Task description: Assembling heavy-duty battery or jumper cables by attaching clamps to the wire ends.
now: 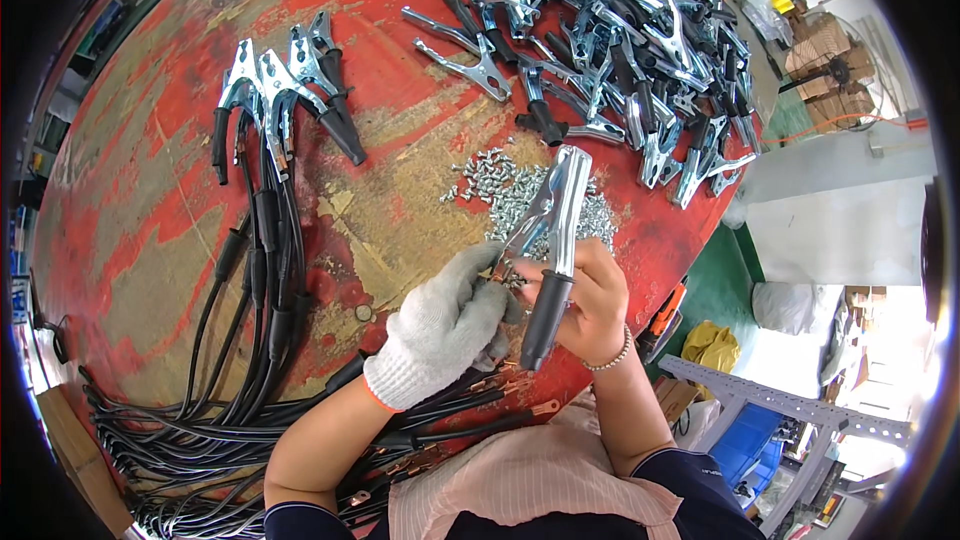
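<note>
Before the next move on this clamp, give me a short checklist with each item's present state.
1. Metal clamp held firmly: ok, right hand wraps its black-sleeved handle.
2. Left hand gloved and at the clamp's lower jaw area: ok.
3. Small part seated between the fingers and the clamp: cannot tell, hidden by the glove.
4. Small silver screws close by: ok, a pile lies on the red table just beyond the hands.
5. Cable ends within reach: ok, they lie under the left wrist.
6. Finished clamps on cables kept apart from the loose clamp heap: ok.
</note>
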Available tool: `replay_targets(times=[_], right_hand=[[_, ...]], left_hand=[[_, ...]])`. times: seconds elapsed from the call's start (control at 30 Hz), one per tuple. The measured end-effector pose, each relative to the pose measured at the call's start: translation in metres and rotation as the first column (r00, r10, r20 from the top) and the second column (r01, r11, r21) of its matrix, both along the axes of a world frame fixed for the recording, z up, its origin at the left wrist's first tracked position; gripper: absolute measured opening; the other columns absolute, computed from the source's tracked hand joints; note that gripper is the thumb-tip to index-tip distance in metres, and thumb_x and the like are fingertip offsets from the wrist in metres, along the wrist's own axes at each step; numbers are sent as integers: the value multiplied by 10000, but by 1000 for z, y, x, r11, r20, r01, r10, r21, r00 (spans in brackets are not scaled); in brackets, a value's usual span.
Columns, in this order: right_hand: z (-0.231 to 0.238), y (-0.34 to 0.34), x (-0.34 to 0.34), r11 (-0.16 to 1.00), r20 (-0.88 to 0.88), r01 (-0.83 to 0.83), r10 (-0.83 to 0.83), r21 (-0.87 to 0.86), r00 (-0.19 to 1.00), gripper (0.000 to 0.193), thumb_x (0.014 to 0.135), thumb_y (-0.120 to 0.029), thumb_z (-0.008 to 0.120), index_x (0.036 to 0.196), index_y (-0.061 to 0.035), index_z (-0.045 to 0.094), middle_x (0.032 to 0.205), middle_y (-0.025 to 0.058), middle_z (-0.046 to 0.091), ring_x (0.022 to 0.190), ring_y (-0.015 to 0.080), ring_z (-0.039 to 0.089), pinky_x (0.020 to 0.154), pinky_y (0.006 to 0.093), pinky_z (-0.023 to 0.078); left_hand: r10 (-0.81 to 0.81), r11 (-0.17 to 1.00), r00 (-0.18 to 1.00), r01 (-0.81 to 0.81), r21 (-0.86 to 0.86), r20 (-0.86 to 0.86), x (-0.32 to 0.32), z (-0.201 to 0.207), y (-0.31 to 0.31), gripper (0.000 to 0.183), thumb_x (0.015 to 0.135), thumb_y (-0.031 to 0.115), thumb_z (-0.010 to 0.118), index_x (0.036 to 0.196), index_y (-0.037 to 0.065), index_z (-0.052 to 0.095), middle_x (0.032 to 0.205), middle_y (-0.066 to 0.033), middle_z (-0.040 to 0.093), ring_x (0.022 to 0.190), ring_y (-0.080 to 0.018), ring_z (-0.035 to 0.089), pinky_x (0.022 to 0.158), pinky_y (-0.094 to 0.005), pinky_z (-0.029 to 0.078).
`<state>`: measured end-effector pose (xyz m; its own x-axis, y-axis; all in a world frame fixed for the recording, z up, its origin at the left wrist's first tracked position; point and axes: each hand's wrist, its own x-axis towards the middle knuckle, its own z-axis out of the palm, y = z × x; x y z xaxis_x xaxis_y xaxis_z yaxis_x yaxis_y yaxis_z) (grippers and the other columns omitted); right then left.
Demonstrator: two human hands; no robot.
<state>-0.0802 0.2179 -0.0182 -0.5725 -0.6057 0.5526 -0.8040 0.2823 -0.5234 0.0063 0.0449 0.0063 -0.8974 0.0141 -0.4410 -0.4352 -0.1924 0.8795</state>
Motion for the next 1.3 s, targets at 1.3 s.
replay_targets(times=[1.3], right_hand=[[19,-41,-96,975,-221,172,-138,141,966,261,800,-209,707,1049,-142,668,1012,61,620,947,267,591,779,391,486]], left_hand=[[185,964,966,-214,-157,-177,-9,13,-23,398,990,160,499,1337,-32,469,870,-56,610,634,-87,588,536,-233,491]])
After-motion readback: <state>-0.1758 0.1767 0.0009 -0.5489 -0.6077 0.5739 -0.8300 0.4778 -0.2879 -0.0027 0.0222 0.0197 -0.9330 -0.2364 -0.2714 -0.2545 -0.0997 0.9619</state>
